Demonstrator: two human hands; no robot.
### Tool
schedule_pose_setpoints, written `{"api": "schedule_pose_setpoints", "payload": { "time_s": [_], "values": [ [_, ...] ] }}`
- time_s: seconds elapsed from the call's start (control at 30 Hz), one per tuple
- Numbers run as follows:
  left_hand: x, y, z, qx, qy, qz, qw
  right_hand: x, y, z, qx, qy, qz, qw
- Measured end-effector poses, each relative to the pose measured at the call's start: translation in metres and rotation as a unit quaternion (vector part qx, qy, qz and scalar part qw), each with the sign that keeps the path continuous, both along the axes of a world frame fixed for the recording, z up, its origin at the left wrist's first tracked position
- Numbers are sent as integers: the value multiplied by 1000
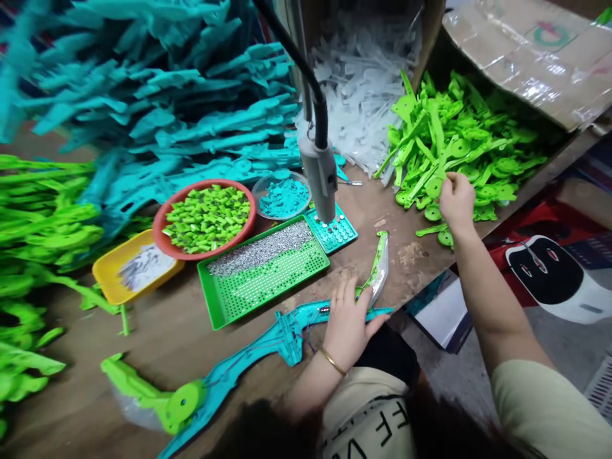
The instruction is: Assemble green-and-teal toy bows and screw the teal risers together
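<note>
My left hand (349,319) lies with its fingers stretched out over the right end of a long, curved blue plastic frame (248,354), shaped like a toy bow. A green arm with a clear plastic piece (381,264) sticks up beyond my fingers; how it meets the frame is hidden by the hand. At the frame's lower left end sits another green arm with a round hub (184,403). My right hand (458,201) reaches to the heap of green plastic arms (502,143) at the right, its fingers pinched on a green plastic arm (434,185).
Behind the frame stand a green perforated tray (229,312) of small metal parts, a red bowl (160,220), a yellow tray (112,280) and a blue tray (344,239). A grey hanging tool (319,178) comes down above them. Blue frames (191,108) are piled at the back left.
</note>
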State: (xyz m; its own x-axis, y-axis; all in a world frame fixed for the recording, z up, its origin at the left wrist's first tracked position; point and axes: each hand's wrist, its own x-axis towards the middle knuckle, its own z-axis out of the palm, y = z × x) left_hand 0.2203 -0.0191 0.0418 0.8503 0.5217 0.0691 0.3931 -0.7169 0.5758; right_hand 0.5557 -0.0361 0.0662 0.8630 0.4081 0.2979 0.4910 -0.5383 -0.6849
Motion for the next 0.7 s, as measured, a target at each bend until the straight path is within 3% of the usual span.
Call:
{"api": "schedule_pose_setpoints", "payload": {
  "time_s": [0.07, 0.13, 0.2, 0.23, 0.27, 0.33, 0.37, 0.43, 0.53, 0.6, 0.7],
  "values": [
    [11, 3, 7, -143, -75, 12, 987, -47, -14, -4, 82, 102, 62, 990],
    [22, 5, 12, -325, -144, 38, 934, -106, -33, -12, 155, 213, 136, 955],
    [28, 7, 13, -461, -191, 83, 862, -158, -55, -19, 126, 225, 188, 948],
    [28, 7, 12, -498, -200, 108, 837, -177, -65, -20, 76, 207, 221, 950],
    [26, 8, 11, -518, -199, 127, 822, -189, -74, -19, 30, 157, 247, 956],
    [18, 10, 10, -521, -175, 146, 822, -195, -86, -12, -43, 11, 293, 955],
    [13, 11, 9, -511, -162, 146, 831, -192, -89, -7, -71, -58, 327, 941],
    [2, 12, 10, -488, -150, 127, 850, -181, -87, 3, -124, -142, 430, 883],
    [-9, 13, 12, -471, -151, 90, 864, -173, -77, 9, -178, -159, 571, 785],
    [-12, 12, 14, -474, -148, 78, 864, -175, -70, 6, -173, -150, 603, 764],
    [-18, 12, 15, -442, -138, 74, 883, -178, -63, -1, -155, -123, 622, 758]
  ]
}}
